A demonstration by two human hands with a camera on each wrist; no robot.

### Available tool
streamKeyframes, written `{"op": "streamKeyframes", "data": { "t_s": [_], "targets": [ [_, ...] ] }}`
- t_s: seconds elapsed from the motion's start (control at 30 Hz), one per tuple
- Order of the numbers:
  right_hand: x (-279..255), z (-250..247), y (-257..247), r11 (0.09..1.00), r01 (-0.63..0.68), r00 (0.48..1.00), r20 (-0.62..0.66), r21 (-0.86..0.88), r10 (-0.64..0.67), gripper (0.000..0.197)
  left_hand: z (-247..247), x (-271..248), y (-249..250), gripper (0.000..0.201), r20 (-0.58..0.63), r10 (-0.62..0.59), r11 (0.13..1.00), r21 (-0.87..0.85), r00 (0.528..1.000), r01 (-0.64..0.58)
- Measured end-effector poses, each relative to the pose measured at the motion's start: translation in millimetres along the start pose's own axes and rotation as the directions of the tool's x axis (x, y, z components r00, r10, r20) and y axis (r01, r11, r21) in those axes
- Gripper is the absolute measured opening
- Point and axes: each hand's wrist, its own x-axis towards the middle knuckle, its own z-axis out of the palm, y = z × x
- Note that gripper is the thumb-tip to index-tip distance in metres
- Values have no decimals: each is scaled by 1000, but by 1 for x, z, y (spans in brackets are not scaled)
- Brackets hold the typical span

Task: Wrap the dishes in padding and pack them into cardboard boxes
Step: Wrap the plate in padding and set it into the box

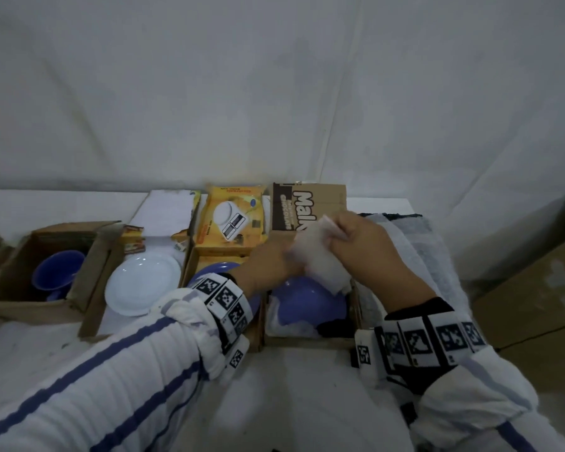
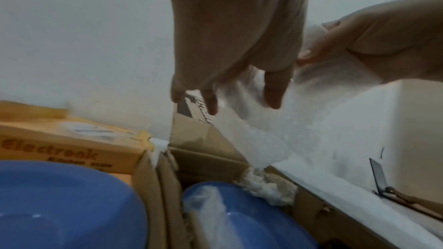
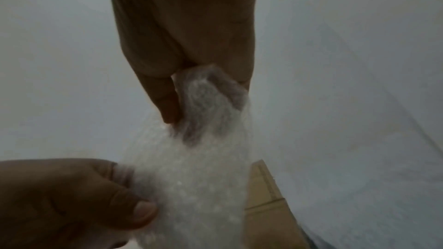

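Note:
A sheet of white bubble padding (image 1: 320, 259) hangs between both hands above an open cardboard box (image 1: 307, 342). My left hand (image 1: 287, 256) pinches its left edge; in the right wrist view the left thumb (image 3: 141, 209) presses on the sheet (image 3: 191, 186). My right hand (image 1: 333, 233) pinches the top corner, bunching it (image 3: 208, 90). A blue bowl (image 1: 307, 301) lies in the box below, partly draped with padding (image 2: 208, 211). The sheet's lower end (image 2: 275, 130) trails to the box's far right corner.
A blue plate (image 1: 216, 272) lies in the yellow kitchen-scale box (image 1: 230, 223) to the left. Further left are a white plate (image 1: 144, 285) on the table and a blue cup (image 1: 57, 275) in another box. More padding (image 1: 415, 243) is piled right; a large carton (image 1: 535, 288) stands beyond.

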Motion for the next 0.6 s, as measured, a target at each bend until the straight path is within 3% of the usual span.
{"op": "streamKeyframes", "data": {
  "t_s": [0.03,0.07,0.13,0.17,0.23,0.3,0.33,0.37,0.43,0.5,0.6],
  "targets": [
    [-1,0,-4,998,19,998,-60,57,-16,7,-5,-2,-5,24,-73,-37,996,82,997,43],
    [0,2,-5,994,45,996,-80,98,-37,13,-10,-4,-10,22,-137,-83,994,60,987,92],
    [5,15,-7,989,66,997,24,132,-70,26,-17,-5,-17,24,-218,-180,983,-77,959,166],
    [9,25,-7,990,85,990,105,109,-97,23,-21,-5,-22,25,-221,-237,965,-169,946,202],
    [16,46,-6,986,167,957,241,-2,-162,11,-26,-8,-25,22,-94,-330,833,-498,939,242],
    [19,64,-2,973,222,927,325,-66,-190,30,-29,-11,-27,25,116,-323,591,-751,939,296],
    [19,69,-4,974,222,922,331,-34,-198,32,-31,-13,-27,25,169,-294,534,-788,941,308],
    [19,73,-5,971,238,911,342,25,-232,33,-31,-12,-30,21,178,-264,534,-791,948,298],
    [19,76,-6,965,217,902,349,147,-256,33,-32,-12,-30,17,129,-224,627,-739,966,244],
    [22,77,-6,974,89,938,310,210,-153,22,-33,-10,-32,18,72,-217,720,-662,974,209],
    [25,86,-3,973,43,970,222,228,-95,28,-25,-3,-48,19,32,-282,725,-647,959,236]
  ]
}}
